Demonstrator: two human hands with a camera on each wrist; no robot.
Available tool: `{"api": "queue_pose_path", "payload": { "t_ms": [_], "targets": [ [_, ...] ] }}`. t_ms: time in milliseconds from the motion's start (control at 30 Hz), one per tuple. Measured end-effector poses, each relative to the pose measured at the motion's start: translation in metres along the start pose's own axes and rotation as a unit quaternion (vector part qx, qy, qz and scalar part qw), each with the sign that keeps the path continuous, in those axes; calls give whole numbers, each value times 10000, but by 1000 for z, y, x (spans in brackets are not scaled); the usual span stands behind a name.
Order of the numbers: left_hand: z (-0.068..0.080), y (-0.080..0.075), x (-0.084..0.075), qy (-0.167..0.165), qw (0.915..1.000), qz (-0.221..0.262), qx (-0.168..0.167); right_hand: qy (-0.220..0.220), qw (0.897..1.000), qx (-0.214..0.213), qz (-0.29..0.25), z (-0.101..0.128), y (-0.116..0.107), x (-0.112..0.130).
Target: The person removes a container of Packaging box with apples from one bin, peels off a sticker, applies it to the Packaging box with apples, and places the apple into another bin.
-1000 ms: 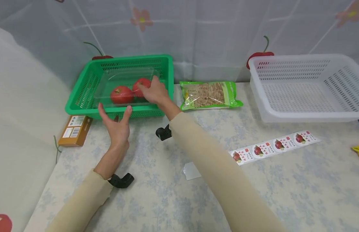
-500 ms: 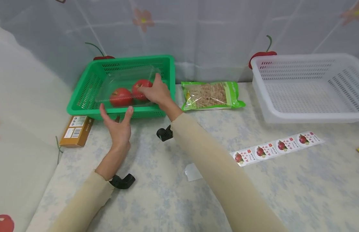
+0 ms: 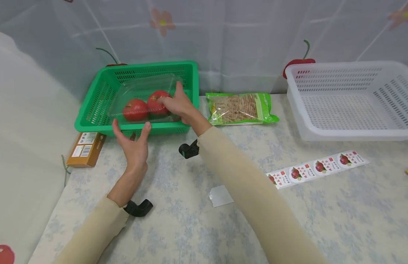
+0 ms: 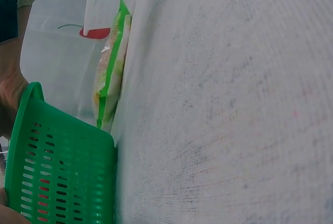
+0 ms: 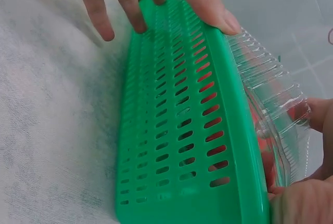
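A green basket (image 3: pixel 147 65) stands at the back left of the table and holds a clear plastic box (image 3: pixel 141 88) with two red tomatoes (image 3: pixel 135 110) inside it. My right hand (image 3: pixel 177 104) reaches into the basket and grips the right end of the clear box, fingers over its top. In the right wrist view that box (image 5: pixel 270 89) shows its ridged edge above the basket wall (image 5: pixel 171 130). My left hand (image 3: pixel 133 143) is spread flat, with its thumb and fingers (image 5: pixel 130 5) touching the basket's front wall and rim.
A green bag of noodles (image 3: pixel 240 107) lies right of the basket. A white basket (image 3: pixel 339 66) stands at the far right. A strip of fruit stickers (image 3: pixel 317 165), a small clear scrap (image 3: pixel 221 195) and a brown carton (image 3: pixel 86 148) lie on the cloth.
My right hand and the clear box with the tomatoes have shifted slightly toward the basket's front. My left hand stays at the front wall.
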State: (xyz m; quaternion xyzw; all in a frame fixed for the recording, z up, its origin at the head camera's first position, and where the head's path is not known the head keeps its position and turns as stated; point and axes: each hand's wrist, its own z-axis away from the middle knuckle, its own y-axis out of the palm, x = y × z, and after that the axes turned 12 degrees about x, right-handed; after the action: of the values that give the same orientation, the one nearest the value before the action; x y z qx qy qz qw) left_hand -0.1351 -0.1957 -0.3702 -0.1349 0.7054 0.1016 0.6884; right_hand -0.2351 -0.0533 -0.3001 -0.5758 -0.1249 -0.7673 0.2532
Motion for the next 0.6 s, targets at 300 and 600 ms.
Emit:
{"api": "queue_pose_path", "payload": {
  "t_ms": [300, 600],
  "targets": [
    [2, -1, 1, 209, 9997, 83, -69, -559, 9971, -153, -495, 5, -1, 0],
    [4, -1, 1, 162, 9998, 78, -45, -1197, 9823, -595, -1310, 21, -6, 7]
  ]
}}
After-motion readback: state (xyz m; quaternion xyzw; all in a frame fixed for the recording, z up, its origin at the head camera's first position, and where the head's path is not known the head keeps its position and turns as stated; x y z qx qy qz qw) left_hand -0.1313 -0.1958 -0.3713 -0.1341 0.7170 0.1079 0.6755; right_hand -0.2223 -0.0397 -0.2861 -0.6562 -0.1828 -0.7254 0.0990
